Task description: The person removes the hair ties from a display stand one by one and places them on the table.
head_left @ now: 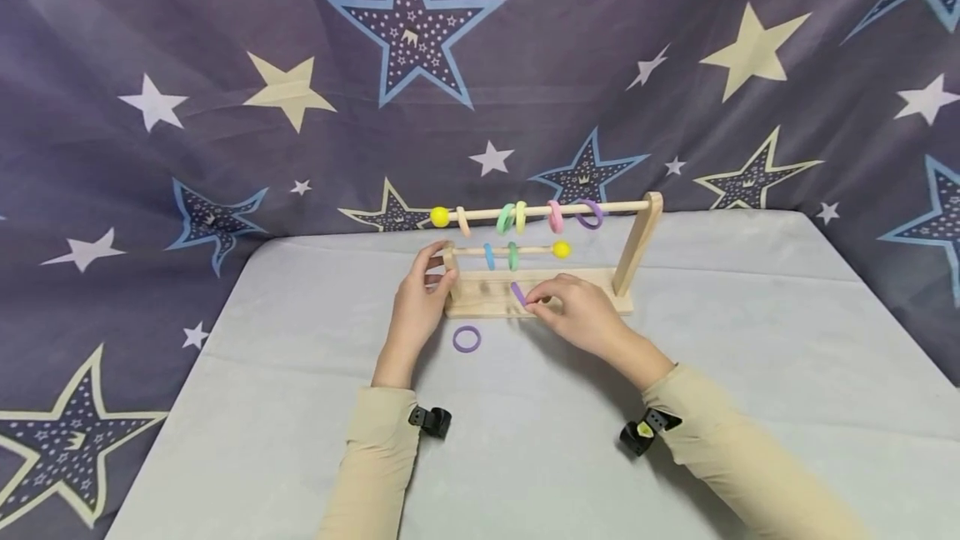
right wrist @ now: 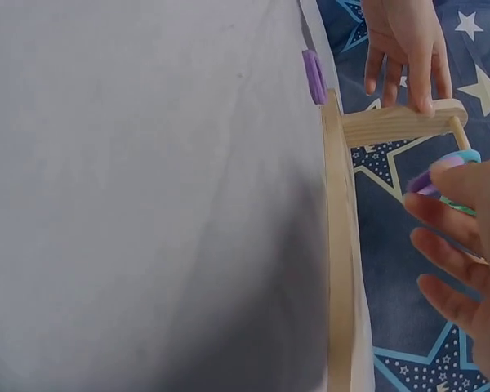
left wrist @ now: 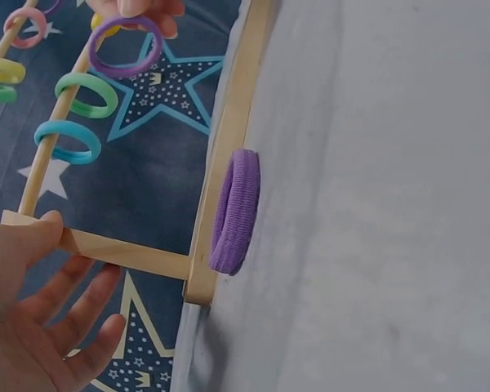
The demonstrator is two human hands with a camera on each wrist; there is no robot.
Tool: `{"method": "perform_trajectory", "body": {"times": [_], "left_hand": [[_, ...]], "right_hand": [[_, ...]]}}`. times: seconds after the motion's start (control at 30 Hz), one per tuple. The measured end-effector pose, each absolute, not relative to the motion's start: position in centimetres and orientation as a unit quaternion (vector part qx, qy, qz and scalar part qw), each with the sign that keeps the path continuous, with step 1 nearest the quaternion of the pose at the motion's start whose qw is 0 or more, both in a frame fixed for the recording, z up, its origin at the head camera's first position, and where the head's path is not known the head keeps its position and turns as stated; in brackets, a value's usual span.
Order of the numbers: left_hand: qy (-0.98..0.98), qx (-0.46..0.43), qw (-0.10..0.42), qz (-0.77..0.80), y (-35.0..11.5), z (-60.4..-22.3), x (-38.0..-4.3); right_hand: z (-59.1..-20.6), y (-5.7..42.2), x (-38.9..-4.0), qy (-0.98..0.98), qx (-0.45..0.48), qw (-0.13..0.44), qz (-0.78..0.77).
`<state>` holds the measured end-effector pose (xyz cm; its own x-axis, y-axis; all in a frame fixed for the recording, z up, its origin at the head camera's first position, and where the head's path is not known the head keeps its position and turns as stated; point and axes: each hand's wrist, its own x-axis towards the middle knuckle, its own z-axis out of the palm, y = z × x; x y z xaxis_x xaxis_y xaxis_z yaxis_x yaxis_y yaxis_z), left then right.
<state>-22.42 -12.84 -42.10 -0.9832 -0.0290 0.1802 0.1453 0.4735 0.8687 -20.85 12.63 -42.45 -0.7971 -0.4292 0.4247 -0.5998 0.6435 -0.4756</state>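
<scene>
My left hand (head_left: 417,307) grips the short upright at the left end of a wooden rack (head_left: 480,308), thumb on one side and fingers on the other. Between thumb and forefinger my right hand (head_left: 581,317) pinches a purple hair tie (head_left: 518,294), held in front of the lower rod, below its yellow end ball (head_left: 561,249). That rod carries a blue hair tie (head_left: 489,257) and a green hair tie (head_left: 513,257). A second purple hair tie (left wrist: 238,212) lies on the table against the base's front edge, seen close in the left wrist view.
Above, the longer rod bears several hair ties, among them a pink one (head_left: 555,217) and a purple one (head_left: 598,213), and ends in a yellow ball (head_left: 439,217). A tall upright (head_left: 638,244) supports it at right. Behind the grey-covered table (head_left: 300,340) hangs a star-patterned cloth (head_left: 525,48).
</scene>
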Motion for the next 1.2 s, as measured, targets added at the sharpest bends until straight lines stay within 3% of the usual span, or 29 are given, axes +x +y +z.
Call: {"method": "perform_trajectory", "body": {"times": [0.43, 0.77, 1.2], "left_hand": [[-0.850, -0.029, 0.057, -0.523, -14.6, -41.7, -22.7], [-0.849, -0.032, 0.074, -0.522, -13.6, -41.9, -22.8], [-0.852, -0.040, 0.076, -0.517, -13.1, -42.0, -22.8]], "right_hand": [[-42.6, 9.7, -21.2, -0.891, 0.375, 0.038, 0.252], [-42.5, 9.6, -21.0, -0.899, 0.379, -0.017, 0.219], [-42.4, 9.8, -20.9, -0.901, 0.371, -0.043, 0.220]]}}
